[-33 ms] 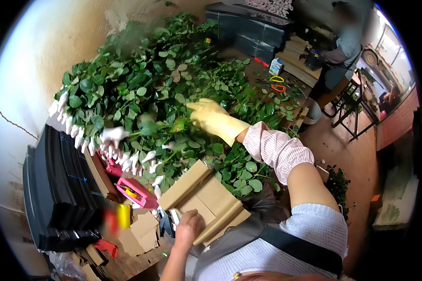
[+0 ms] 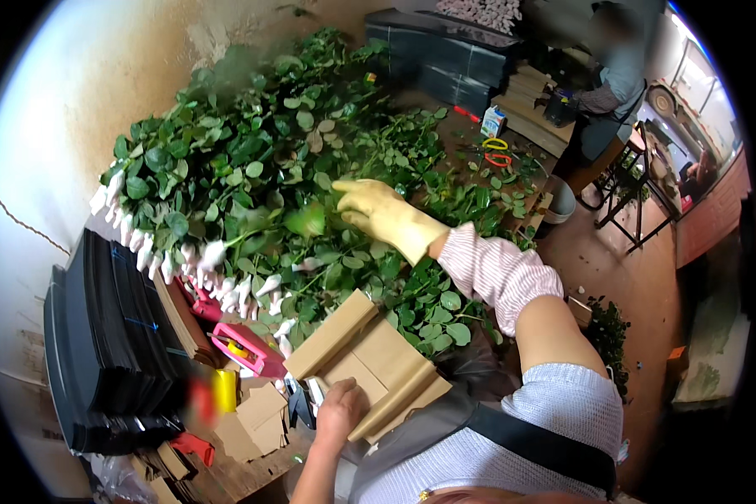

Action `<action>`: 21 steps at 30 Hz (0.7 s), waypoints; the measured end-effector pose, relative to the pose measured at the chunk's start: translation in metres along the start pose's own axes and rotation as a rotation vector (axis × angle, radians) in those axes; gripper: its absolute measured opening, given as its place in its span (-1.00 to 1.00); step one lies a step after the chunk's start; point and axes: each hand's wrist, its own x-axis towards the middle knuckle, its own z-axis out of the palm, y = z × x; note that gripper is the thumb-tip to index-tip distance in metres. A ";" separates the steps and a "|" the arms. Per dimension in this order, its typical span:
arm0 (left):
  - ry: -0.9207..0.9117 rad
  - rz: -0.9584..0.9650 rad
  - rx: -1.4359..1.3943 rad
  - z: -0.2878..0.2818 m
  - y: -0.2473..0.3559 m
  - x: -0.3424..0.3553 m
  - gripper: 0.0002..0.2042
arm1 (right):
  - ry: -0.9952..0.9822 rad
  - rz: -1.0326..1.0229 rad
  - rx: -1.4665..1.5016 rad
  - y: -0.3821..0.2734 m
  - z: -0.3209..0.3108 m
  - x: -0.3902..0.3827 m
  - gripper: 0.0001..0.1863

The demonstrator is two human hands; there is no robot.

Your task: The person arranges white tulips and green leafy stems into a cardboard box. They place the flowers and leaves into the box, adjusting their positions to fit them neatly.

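Note:
My right hand point(image 2: 382, 214), in a yellow rubber glove, is over the leafy pile with its fingers curled. It appears closed on the stem of a rose point(image 2: 307, 221). The rose's head point(image 2: 212, 254), in a white net sleeve, points left and is slightly blurred; the fingers partly hide the stem. My bare left hand point(image 2: 342, 407) has its bent fingers on the near left edge of a folded brown cardboard sheet point(image 2: 357, 367) in front of me. A large heap of leafy rose stems point(image 2: 252, 143) lies beyond, with white-sleeved heads point(image 2: 147, 252) lined up along its left side.
Black sheets point(image 2: 113, 336) are stacked at left. Closer in are a pink tape dispenser point(image 2: 250, 349) and cardboard scraps point(image 2: 260, 416). Scissors point(image 2: 497, 158) and a small carton point(image 2: 493, 122) lie at the far right of the table. Another person point(image 2: 617, 84) sits beyond; a bucket point(image 2: 560, 202) stands at right.
The sleeved rose head has shifted slightly right and down, and the leaf near my right glove has moved a little left. Both hands stay nearly in place.

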 end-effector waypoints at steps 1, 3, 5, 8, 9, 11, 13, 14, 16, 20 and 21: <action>0.006 -0.013 -0.004 0.003 -0.006 -0.006 -0.77 | 0.168 0.028 0.214 -0.014 -0.011 0.001 -0.87; 0.010 0.048 0.067 0.005 -0.012 -0.002 -0.76 | 0.288 -0.104 0.268 -0.025 -0.035 -0.002 -0.81; 0.024 0.044 0.123 0.002 -0.003 -0.001 -0.79 | -0.040 0.067 0.297 -0.036 -0.041 0.000 -0.68; 0.041 0.054 0.179 0.008 -0.015 -0.011 -0.77 | 0.108 -0.141 0.559 -0.045 -0.022 -0.013 -0.59; 0.038 0.020 0.158 0.013 -0.019 -0.016 -0.74 | 0.198 -0.311 0.480 -0.053 -0.019 -0.022 -0.63; 0.033 -0.036 0.141 0.017 -0.020 -0.020 -0.76 | 0.167 -0.470 0.361 -0.075 -0.044 -0.037 -0.66; 0.033 -0.060 0.109 0.013 -0.013 -0.018 -0.77 | 0.010 -0.319 0.242 -0.051 -0.034 -0.045 -0.70; 0.023 -0.029 0.101 0.015 -0.011 -0.010 -0.76 | -0.051 -0.149 0.222 -0.012 -0.025 -0.055 -0.72; 0.024 -0.034 0.109 0.017 -0.012 -0.007 -0.75 | -0.256 0.077 -0.201 0.018 -0.042 -0.053 -0.74; 0.027 -0.096 0.079 0.018 -0.016 -0.014 -0.75 | 0.057 -0.221 -0.157 -0.014 -0.076 -0.060 -0.74; 0.007 -0.119 0.033 0.012 -0.010 -0.011 -0.73 | 0.128 -0.262 -0.101 -0.032 -0.084 -0.064 -0.74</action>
